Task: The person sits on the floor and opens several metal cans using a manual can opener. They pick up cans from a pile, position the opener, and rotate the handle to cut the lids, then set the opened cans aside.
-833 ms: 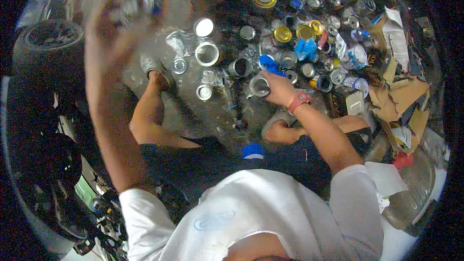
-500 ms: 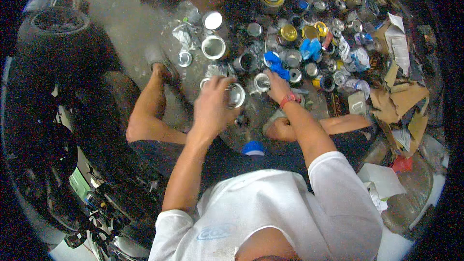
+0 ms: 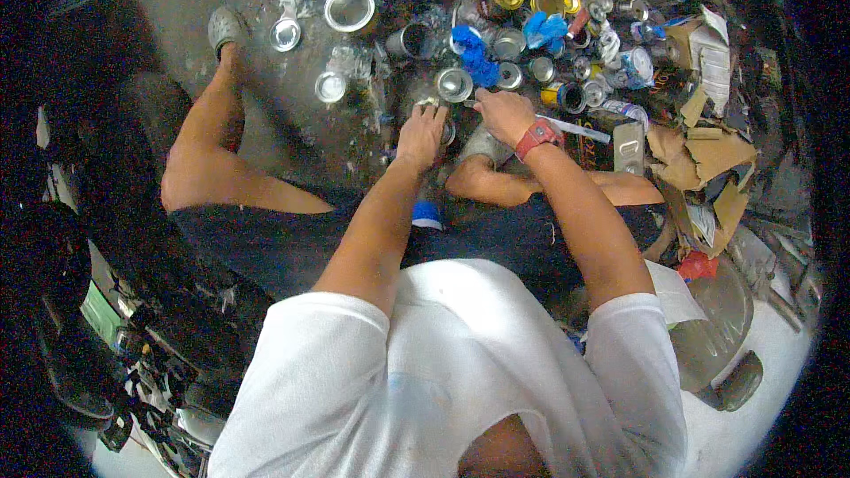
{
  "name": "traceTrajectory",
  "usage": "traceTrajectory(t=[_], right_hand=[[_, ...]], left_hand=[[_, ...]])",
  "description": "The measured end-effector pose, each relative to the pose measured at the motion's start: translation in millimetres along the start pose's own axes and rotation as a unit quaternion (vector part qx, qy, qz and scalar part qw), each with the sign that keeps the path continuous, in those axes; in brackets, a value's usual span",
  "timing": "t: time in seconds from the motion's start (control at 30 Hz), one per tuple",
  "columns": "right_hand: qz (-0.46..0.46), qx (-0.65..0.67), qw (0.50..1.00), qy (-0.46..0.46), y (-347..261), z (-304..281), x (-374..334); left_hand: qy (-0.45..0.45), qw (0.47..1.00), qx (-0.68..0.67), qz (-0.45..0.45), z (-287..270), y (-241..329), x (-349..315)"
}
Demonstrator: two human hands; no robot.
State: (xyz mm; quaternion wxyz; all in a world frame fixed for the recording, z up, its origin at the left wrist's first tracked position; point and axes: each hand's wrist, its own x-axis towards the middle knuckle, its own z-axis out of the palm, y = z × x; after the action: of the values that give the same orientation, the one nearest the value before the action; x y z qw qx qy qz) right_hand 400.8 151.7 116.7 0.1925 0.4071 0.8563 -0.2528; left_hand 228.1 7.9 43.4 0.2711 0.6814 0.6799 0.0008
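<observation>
As your 2 hands now sit side by side, your left hand (image 3: 421, 134) curls low, with a metal rim (image 3: 450, 132) at its 3 o'clock; whether it pinches that, you cannot tell from here. At your right hand's (image 3: 506, 117) 10 o'clock, the silver can (image 3: 454, 85) stands out of your grasp, just beside your fingertips. Your right fingers now seem closed around a pale stick (image 3: 577, 128) pointing to 3 o'clock, so its work shifts from can to stick.
</observation>
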Motion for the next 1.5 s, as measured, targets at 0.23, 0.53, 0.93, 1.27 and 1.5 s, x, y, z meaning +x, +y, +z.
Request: traceTrajectory(t=[0.23,0.53,0.93,1.27,1.5], right_hand=[[-0.026,-0.067,0.997,-0.021,-39.1,28.3,-0.7],[-0.05,-0.106,0.992,0.044,-51.9,56.9,-1.2],[-0.067,-0.113,0.991,-0.029,-73.9,55.5,2.3],[-0.053,-0.055,0.991,-0.106,-26.0,39.9,28.8],[0.014,0.061,0.996,-0.063,-14.0,64.2,14.5]], left_hand=[[0.051,0.991,-0.118,-0.023,12.8,-8.9,-21.4],[0.049,0.974,-0.219,-0.026,17.9,-16.1,-24.3],[0.047,0.973,-0.216,0.065,33.5,-9.5,-13.1],[-0.02,0.958,-0.286,0.009,24.6,-8.5,-11.9],[0.123,0.959,-0.239,0.09,64.3,-21.5,-7.0]])
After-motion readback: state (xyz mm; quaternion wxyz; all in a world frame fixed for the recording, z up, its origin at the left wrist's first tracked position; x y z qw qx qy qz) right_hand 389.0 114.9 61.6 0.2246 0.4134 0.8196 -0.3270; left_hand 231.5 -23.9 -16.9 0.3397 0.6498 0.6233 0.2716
